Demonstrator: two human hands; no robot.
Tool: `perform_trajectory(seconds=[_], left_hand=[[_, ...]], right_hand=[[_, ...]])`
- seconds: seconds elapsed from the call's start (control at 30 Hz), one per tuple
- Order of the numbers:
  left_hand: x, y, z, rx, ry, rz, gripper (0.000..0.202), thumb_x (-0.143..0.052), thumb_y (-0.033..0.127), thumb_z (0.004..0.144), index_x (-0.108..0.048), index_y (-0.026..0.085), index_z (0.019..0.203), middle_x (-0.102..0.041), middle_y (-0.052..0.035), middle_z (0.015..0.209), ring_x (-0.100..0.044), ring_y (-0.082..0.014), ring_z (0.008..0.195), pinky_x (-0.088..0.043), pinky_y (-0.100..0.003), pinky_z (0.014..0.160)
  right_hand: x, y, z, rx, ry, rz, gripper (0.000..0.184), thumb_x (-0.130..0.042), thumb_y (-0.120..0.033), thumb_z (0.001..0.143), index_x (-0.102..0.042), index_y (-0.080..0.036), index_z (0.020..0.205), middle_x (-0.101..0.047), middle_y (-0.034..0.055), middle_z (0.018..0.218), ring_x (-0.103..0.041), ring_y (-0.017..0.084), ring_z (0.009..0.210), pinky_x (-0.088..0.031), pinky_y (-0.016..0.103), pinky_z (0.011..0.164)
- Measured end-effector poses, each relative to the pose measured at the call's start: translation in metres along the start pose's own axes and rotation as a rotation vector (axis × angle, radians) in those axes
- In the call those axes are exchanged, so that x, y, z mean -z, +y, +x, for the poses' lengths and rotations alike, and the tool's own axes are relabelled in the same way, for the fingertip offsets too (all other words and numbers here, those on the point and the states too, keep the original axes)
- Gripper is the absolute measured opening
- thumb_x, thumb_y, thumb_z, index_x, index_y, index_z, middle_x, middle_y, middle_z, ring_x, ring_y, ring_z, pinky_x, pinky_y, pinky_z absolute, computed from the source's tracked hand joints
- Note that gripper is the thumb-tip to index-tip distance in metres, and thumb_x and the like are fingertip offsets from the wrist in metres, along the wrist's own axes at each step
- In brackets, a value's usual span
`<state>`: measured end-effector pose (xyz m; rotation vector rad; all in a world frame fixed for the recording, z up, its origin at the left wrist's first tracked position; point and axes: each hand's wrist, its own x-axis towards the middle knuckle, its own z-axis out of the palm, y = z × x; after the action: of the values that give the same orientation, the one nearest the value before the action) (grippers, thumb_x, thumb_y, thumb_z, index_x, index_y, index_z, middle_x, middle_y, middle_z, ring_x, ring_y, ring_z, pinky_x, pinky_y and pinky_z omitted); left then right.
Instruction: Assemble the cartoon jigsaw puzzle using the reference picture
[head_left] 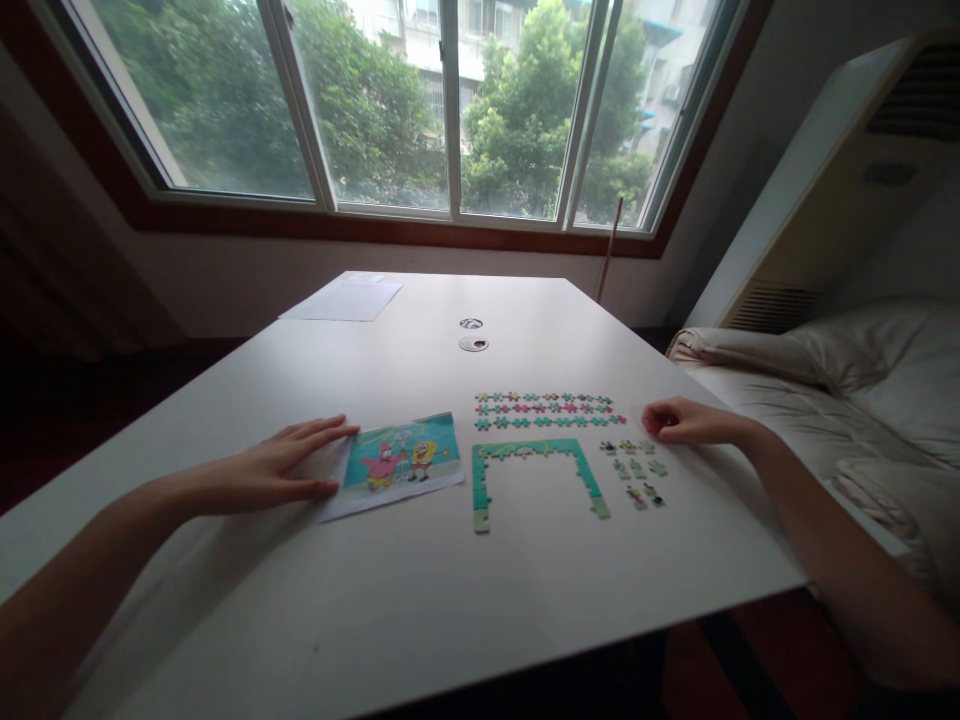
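Note:
My left hand (289,465) lies flat on the white table (420,590), fingers stretched out, its fingertips touching the left edge of a cartoon picture card (401,462). Right of the card lies a partly joined green puzzle frame (525,465), open at the bottom. Behind it three rows of loose puzzle pieces (546,409) are laid out. Several small loose pieces (636,472) lie right of the frame. My right hand (679,420) rests just behind them with fingers curled in; whether it holds a piece is hidden.
A sheet of paper (345,298) lies at the table's far left. Two round cable holes (472,334) sit mid-table. A wide window (442,110) runs along the back. Bedding (847,390) and a standing air conditioner (847,190) are on the right.

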<state>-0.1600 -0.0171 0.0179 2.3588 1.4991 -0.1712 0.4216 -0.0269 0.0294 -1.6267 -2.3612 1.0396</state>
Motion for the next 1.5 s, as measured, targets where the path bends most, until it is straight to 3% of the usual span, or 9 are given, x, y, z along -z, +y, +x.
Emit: perform_trajectory(seconds=[0.23, 0.43, 0.77, 1.07, 1.23, 1.33, 1.5], left_hand=[[0.001, 0.005, -0.004, -0.064, 0.019, -0.029, 0.070, -0.041, 0.060, 0.081, -0.023, 0.025, 0.139, -0.018, -0.0044, 0.147, -0.018, -0.0312, 0.131, -0.022, -0.044, 0.103], [0.001, 0.010, -0.002, -0.037, 0.056, -0.001, 0.073, -0.041, 0.061, 0.081, -0.025, 0.021, 0.139, -0.023, -0.0068, 0.145, -0.022, -0.0311, 0.130, -0.024, -0.044, 0.103], [0.000, 0.007, -0.001, -0.059, 0.069, -0.014, 0.074, -0.048, 0.061, 0.076, -0.027, 0.027, 0.138, -0.024, -0.0067, 0.145, -0.021, -0.0326, 0.131, -0.025, -0.048, 0.103], [0.000, 0.011, -0.001, -0.028, 0.038, 0.053, 0.078, -0.046, 0.064, 0.075, -0.023, 0.025, 0.139, -0.020, -0.0069, 0.146, -0.018, -0.0308, 0.132, -0.023, -0.045, 0.104], [0.000, 0.005, 0.001, -0.074, 0.141, 0.037, 0.078, -0.048, 0.062, 0.076, -0.026, 0.020, 0.139, -0.030, -0.0089, 0.142, -0.027, -0.0301, 0.129, -0.028, -0.043, 0.103], [0.000, 0.022, 0.003, -0.146, 0.284, 0.032, 0.067, -0.050, 0.058, 0.077, -0.040, 0.020, 0.131, -0.044, -0.0101, 0.132, -0.037, -0.0300, 0.122, -0.036, -0.042, 0.098], [-0.011, 0.088, -0.001, -0.446, 0.434, 0.048, 0.033, -0.042, 0.037, 0.088, -0.054, 0.021, 0.115, -0.056, -0.0092, 0.116, -0.053, -0.0225, 0.103, -0.045, -0.037, 0.088]], right_hand=[[0.002, 0.002, -0.004, 0.004, -0.061, -0.002, 0.030, -0.060, -0.032, 0.065, -0.055, -0.015, 0.089, -0.051, 0.0013, 0.077, -0.045, 0.015, 0.071, -0.038, 0.024, 0.064], [0.001, 0.007, -0.004, 0.003, -0.074, -0.031, 0.039, -0.063, -0.042, 0.067, -0.056, -0.015, 0.095, -0.052, 0.0028, 0.081, -0.046, 0.016, 0.073, -0.038, 0.025, 0.064], [-0.001, 0.011, -0.002, -0.017, -0.072, -0.030, 0.044, -0.063, -0.050, 0.066, -0.058, -0.016, 0.094, -0.052, 0.0030, 0.079, -0.046, 0.015, 0.069, -0.038, 0.025, 0.061], [-0.001, 0.005, -0.003, -0.040, -0.057, -0.035, 0.044, -0.062, -0.051, 0.066, -0.058, -0.016, 0.091, -0.053, 0.0040, 0.079, -0.046, 0.016, 0.070, -0.039, 0.025, 0.062], [-0.001, 0.007, -0.002, -0.020, -0.070, -0.031, 0.039, -0.062, -0.047, 0.068, -0.057, -0.015, 0.090, -0.054, 0.0037, 0.081, -0.047, 0.015, 0.071, -0.039, 0.025, 0.063], [-0.001, 0.006, -0.002, -0.008, -0.061, -0.012, 0.035, -0.063, -0.045, 0.068, -0.057, -0.015, 0.086, -0.054, 0.0026, 0.079, -0.047, 0.014, 0.069, -0.039, 0.024, 0.063], [-0.004, -0.002, 0.000, -0.002, -0.003, 0.002, 0.030, -0.064, -0.043, 0.067, -0.054, -0.016, 0.076, -0.055, 0.0014, 0.073, -0.047, 0.013, 0.066, -0.039, 0.024, 0.060]])
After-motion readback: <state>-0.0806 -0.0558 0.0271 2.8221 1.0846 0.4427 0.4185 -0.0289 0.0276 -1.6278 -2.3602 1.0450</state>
